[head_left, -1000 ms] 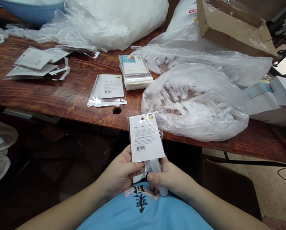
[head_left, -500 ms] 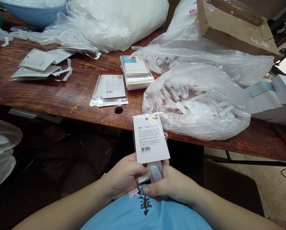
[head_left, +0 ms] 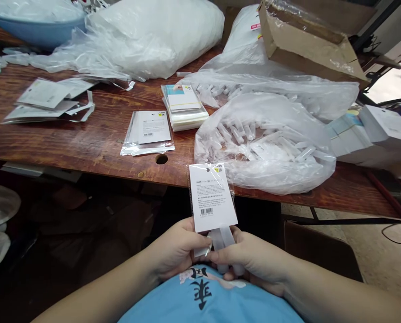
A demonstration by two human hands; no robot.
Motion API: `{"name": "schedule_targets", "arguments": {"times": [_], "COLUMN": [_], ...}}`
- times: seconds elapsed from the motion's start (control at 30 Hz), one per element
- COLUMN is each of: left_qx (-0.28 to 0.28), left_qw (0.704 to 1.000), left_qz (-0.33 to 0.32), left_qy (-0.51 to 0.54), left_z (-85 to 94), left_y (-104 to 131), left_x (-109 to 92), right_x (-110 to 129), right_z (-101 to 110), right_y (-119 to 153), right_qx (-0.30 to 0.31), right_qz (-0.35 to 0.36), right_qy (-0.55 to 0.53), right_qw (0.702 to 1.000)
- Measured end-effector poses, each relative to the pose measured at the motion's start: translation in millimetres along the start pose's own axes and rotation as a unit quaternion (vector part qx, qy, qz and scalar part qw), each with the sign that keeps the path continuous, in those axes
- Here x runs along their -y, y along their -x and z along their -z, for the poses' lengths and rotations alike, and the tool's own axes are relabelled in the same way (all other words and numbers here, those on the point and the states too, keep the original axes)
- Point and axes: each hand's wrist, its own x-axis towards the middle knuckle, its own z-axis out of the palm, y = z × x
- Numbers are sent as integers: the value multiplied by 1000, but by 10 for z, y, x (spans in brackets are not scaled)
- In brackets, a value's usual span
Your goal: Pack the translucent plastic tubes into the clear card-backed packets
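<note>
A white printed card in a clear plastic bag (head_left: 213,197) stands up in front of my chest, its barcode side facing me. My left hand (head_left: 178,244) pinches the lower left of this bag between thumb and fingers. Closed around translucent plastic pieces (head_left: 222,237) is my right hand (head_left: 254,253), close beside the left one. The pieces' upper ends overlap the bag's mouth under the card; I cannot tell how far inside they are. Palms and some fingertips are hidden.
On the wooden table (head_left: 96,143) lie bagged cards (head_left: 153,128), a card stack (head_left: 185,107) and loose packets (head_left: 45,94). An open bag of plastic pieces (head_left: 264,148) rests at the front edge. Behind are a large white bag (head_left: 160,36), a blue basin (head_left: 39,29) and a cardboard box (head_left: 311,49).
The plastic pieces in my right hand have shifted, and two now stand side by side under the card. The view has turned slightly right. My left hand keeps its pinch.
</note>
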Motion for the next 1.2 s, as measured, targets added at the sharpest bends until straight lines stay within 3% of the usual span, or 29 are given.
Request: {"name": "schedule_targets", "arguments": {"times": [0.1, 0.4, 0.53, 0.73, 0.93, 1.07, 1.2], "left_qx": [-10, -113, -93, -77, -60, -71, -3], "left_qw": [1000, 993, 995, 992, 978, 978, 986], "left_qz": [5, 10, -22, -70, -148, -145, -146], "left_qy": [-11, -28, -40, -73, -133, -130, -87], "left_z": [13, 83, 120, 138, 160, 83, -17], "left_y": [10, 6, -6, -16, -85, -118, -146], "left_x": [-27, -70, -101, -83, -1, 46, 73], "right_x": [61, 138, 76, -28, 15, 19, -1], "right_z": [-2, 91, 94, 25, -7, -21, -38], "right_y": [38, 93, 110, 103, 81, 27, 3], "right_qx": [-13, -70, -101, -225, -282, -286, -276], "right_qz": [-38, 40, 147, 264, 266, 284, 324], "right_qy": [31, 46, 115, 258, 315, 293, 257], "right_qw": [999, 996, 977, 902, 866, 867, 868]}}
